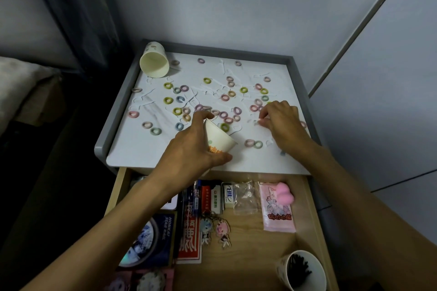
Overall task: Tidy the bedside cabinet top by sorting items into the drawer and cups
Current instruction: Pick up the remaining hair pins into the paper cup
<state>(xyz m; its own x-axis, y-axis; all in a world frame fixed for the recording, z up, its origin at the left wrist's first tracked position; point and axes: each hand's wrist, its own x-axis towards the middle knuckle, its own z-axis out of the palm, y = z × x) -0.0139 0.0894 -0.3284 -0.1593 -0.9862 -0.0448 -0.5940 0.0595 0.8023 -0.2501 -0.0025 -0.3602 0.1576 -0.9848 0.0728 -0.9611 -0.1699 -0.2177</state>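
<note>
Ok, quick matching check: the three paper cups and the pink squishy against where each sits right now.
Things: 1 orange-print cup; 2 cup of dark sticks; 3 empty cup; 4 pink squishy.
Places: A on its side, cabinet top's back left; B on the pink packet in the drawer; C gripped by the left hand; D upright, drawer's front right.
Pairs: 1-C; 2-D; 3-A; 4-B.

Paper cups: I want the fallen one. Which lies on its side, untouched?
The corner cup, back left on the cabinet top. The left hand grips the tilted cup; the third cup stands upright in the drawer.
</note>
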